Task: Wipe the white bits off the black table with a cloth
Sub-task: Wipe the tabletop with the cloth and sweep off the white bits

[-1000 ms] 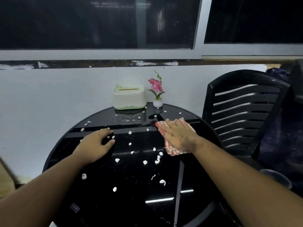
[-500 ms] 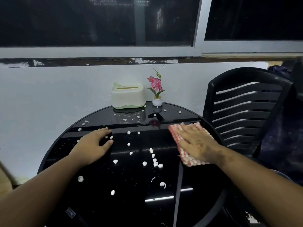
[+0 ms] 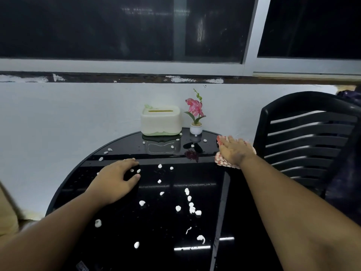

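Note:
A round black glossy table (image 3: 121,231) carries several scattered white bits (image 3: 192,207) across its middle and far side. My right hand (image 3: 235,151) lies flat, fingers straight, pressing a red-and-white checked cloth (image 3: 221,160) onto the table's far right edge. Most of the cloth is hidden under the palm. My left hand (image 3: 115,179) rests on the table's left part with fingers loosely spread and thumb out, holding nothing; a few white bits lie at its fingertips.
A cream tissue box (image 3: 160,120) and a small potted pink flower (image 3: 195,116) stand at the table's far edge against the white wall. A black slatted plastic chair (image 3: 306,141) stands close on the right of the table.
My right hand has slid the cloth from the table's middle to the right and further back, to the far right edge. The left hand has stayed in place.

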